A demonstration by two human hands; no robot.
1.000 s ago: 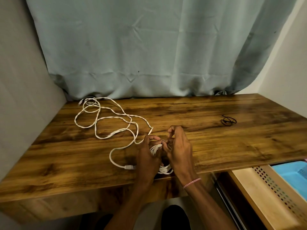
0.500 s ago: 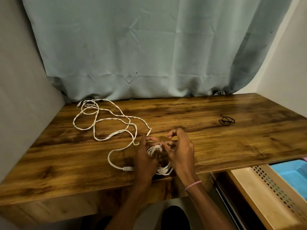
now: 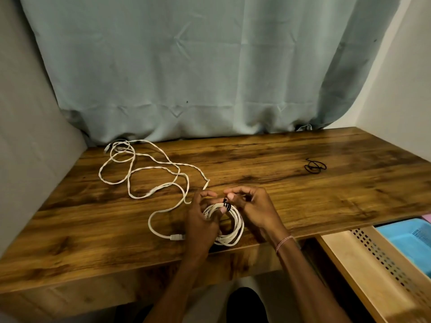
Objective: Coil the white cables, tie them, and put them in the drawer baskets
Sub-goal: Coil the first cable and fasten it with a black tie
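Left fingers (image 3: pixel 208 194) grip coil (image 3: pixel 236 230); right fingers (image 3: pixel 231 196) pinch tie (image 3: pixel 226 204) round it, tying underway. Loose cable (image 3: pixel 140 169) uncoiled on table (image 3: pixel 326 201); basket (image 3: pixel 405 238) awaits.

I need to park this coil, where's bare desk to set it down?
Bare wood lies between the loose white cable and the black ties, and from the right hand to the desk edge above the drawer. Crowded: cable loops at left back; left hand and coil at front middle.
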